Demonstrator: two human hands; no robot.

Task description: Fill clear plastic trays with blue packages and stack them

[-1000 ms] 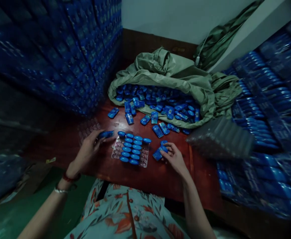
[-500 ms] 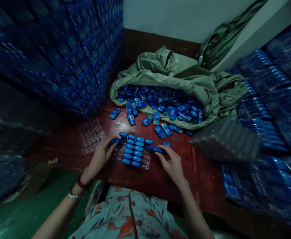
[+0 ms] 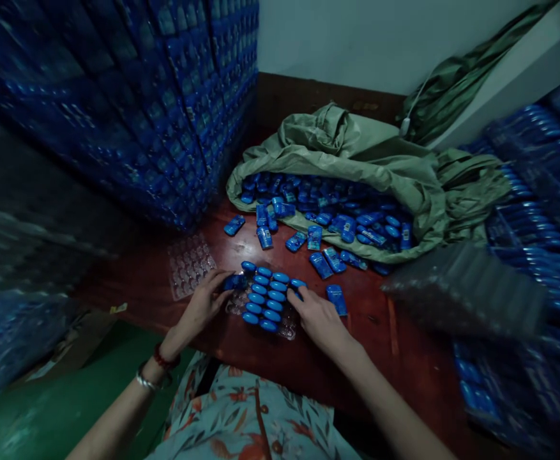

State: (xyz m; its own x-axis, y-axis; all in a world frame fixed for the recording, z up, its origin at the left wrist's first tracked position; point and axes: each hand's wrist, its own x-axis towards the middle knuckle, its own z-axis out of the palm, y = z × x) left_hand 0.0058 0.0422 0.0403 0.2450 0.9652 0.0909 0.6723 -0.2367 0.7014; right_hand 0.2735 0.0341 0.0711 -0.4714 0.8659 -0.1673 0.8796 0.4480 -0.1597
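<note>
Blue containers stand in two full columns (image 3: 274,296) in a clear plastic tray (image 3: 288,329) on the red table, with one more at the back of each side. On the tray's left side, my left hand (image 3: 207,299) pinches a blue container (image 3: 234,282) lying flat in its fingers. My right hand (image 3: 314,314) is closed over the tray's right side, fingertips around a blue container (image 3: 297,292) that they mostly hide. Just right of that hand, a loose blue container (image 3: 336,299) lies on the table.
An open green sack (image 3: 327,142) spills blue containers behind the tray. Another clear tray (image 3: 189,263) lies left. Grey stacked trays (image 3: 466,287) stand right. Tall blue packs (image 3: 184,108) rise at the left, more (image 3: 533,249) at the right.
My right hand has moved left, bringing its blue container to the tray's right side. My left hand stays near the tray's left side with its container. The whole view has shifted slightly.
</note>
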